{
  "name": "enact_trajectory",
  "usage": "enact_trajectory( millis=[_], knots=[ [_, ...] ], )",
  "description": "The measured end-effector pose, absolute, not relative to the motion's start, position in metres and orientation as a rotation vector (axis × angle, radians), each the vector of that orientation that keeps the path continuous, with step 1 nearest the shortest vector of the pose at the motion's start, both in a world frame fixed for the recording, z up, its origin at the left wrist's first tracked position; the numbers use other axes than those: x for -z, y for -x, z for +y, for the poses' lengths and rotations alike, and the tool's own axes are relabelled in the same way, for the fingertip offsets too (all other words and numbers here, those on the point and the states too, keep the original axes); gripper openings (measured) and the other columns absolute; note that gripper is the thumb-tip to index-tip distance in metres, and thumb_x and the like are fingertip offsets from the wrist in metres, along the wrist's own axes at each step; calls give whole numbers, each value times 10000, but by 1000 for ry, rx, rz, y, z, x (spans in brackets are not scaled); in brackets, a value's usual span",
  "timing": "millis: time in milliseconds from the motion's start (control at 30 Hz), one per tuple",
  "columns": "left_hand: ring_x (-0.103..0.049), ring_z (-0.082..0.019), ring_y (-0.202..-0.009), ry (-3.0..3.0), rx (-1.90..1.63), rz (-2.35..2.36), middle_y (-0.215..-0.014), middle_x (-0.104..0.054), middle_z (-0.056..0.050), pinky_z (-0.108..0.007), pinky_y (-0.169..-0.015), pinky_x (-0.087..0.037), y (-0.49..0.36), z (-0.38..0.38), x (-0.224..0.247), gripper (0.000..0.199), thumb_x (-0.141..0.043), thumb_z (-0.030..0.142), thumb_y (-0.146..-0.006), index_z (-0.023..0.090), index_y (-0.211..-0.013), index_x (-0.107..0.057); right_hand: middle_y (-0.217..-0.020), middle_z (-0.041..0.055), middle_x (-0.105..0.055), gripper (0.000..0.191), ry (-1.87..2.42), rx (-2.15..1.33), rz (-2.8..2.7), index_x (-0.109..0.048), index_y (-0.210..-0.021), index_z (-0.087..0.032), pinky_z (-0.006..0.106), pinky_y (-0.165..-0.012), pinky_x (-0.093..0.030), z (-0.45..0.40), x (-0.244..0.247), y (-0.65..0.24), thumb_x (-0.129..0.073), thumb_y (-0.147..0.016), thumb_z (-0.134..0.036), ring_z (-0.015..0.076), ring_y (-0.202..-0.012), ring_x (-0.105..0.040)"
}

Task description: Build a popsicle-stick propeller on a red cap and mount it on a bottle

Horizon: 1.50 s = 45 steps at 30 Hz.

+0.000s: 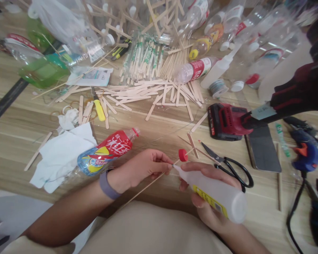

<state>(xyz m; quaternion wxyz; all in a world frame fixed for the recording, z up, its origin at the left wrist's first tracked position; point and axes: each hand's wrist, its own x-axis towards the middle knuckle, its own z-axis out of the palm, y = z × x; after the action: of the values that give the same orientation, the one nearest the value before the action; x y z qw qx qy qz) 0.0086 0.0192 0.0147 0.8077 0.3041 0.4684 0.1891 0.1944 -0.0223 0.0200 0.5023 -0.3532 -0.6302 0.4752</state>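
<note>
The left hand [155, 164] pinches the stick [145, 187] between thumb and fingertips, closed tight. The right hand [214, 190] wraps the glue bottle [214, 192], tilted, its nozzle at the left fingertips. The cap [183, 155] sits on the stick, just beside the nozzle.

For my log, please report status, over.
Left hand pinching thin stick. Right hand holding squeeze bottle, nozzle at left fingertips. Red cap on stick. Scissors close by.
</note>
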Motion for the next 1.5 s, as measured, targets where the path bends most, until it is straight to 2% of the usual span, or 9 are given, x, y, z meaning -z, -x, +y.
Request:
enact_trajectory(
  millis=[200, 400, 533, 633, 767, 900, 1067, 1333, 1500],
  knots=[
    [-365, -54, -461, -649, -405, 1000, -531, -510, 81, -224, -459, -233, -8, 20, -14, 125, -670, 202, -641, 153, -747, -624, -1086, 55, -694, 373, 854, -1174, -1489, -583, -1183, -329, 300, -546, -603, -22, -19, -193, -713, -839, -262, 163, -626, -679],
    [-353, -55, -461, -654, -406, 1000, -529, -512, 82, -231, -464, -218, -8, 19, -15, 131, -660, 204, -652, 147, -765, -628, -1075, 56, -700, 375, 867, -1208, -1417, -593, -1167, -338, 327, -572, -597, -23, -16, -194, -732, -819, -342, 201, -713, -702],
    [-350, -56, -457, -659, -410, 995, -512, -498, 89, -231, -465, -220, -9, 18, -14, 118, -666, 213, -667, 153, -762, -627, -1088, 60, -691, 408, 844, -1181, -1462, -584, -1191, -326, 330, -599, -599, -24, -14, -196, -732, -821, -236, 243, -884, -707],
    [-364, -53, -463, -652, -413, 993, -537, -517, 84, -227, -460, -229, -9, 18, -13, 137, -685, 212, -651, 152, -762, -632, -1110, 79, -687, 428, 839, -1133, -1523, -572, -1218, -304, 369, -674, -608, -27, -12, -199, -710, -828, -194, 272, -1000, -680],
    [-360, -49, -457, -655, -407, 1001, -538, -513, 84, -220, -454, -229, -8, 19, -13, 128, -682, 209, -660, 152, -766, -637, -1128, 99, -690, 399, 869, -1094, -1513, -576, -1215, -271, 438, -785, -599, -32, -11, -201, -699, -840, -214, 271, -990, -673],
    [-369, -50, -461, -664, -397, 1009, -544, -518, 81, -215, -455, -245, -7, 18, -13, 126, -677, 212, -658, 155, -765, -642, -1109, 112, -705, 378, 880, -1088, -1481, -592, -1193, -258, 443, -738, -610, -32, -11, -201, -701, -835, -208, 283, -967, -691],
    [-382, -51, -473, -669, -401, 1014, -575, -539, 71, -214, -457, -252, -8, 18, -11, 159, -699, 232, -652, 151, -780, -652, -1149, 108, -696, 426, 857, -1135, -1484, -590, -1221, -271, 423, -712, -625, -31, -14, -201, -699, -823, -164, 298, -1027, -688],
    [-357, -49, -444, -659, -399, 996, -526, -515, 82, -214, -444, -227, -7, 18, -12, 125, -690, 221, -670, 156, -765, -644, -1149, 116, -709, 441, 859, -1150, -1490, -593, -1234, -281, 487, -779, -609, -32, -14, -205, -701, -820, -175, 316, -1034, -693],
    [-371, -48, -456, -661, -404, 999, -551, -532, 75, -213, -450, -243, -8, 19, -12, 131, -691, 217, -653, 156, -761, -649, -1154, 101, -711, 476, 868, -1148, -1505, -588, -1245, -304, 479, -800, -607, -33, -13, -206, -721, -807, -170, 303, -1027, -697]
  ],
)
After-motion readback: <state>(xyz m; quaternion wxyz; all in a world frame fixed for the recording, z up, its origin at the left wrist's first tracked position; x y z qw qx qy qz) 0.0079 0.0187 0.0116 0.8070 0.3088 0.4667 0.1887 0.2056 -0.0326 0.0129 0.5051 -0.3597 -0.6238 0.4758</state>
